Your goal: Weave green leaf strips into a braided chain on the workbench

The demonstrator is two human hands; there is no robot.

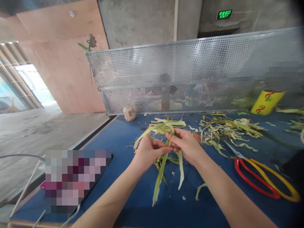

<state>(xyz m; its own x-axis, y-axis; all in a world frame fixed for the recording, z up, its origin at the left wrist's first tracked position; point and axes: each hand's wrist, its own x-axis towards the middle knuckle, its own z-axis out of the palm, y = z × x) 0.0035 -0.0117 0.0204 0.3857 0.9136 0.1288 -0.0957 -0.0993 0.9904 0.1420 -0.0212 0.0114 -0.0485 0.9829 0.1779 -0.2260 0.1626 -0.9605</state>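
Observation:
Over the middle of the blue table, my left hand (150, 148) and my right hand (184, 143) meet with fingers closed. Both pinch long, flat, pale green leaf strips (161, 179). Two strip ends hang below the fingers, and another curves out to the left over my left hand. Fingertips hide the exact spot where the strips cross. Behind the hands lies a small pile of similar strips (179, 123), with thin darker scraps under the fingers. Scissors (242, 155) with one red and one yellow handle lie to the right of my right forearm.
A tangled heap of leaf scraps (220, 126) spreads at the right. A yellow roll (268, 102) stands behind it, and a pale ball of twine (129, 113) at the back left. A perforated metal screen (147, 76) borders the far edge. A blurred-out object (76, 177) lies front left near cables.

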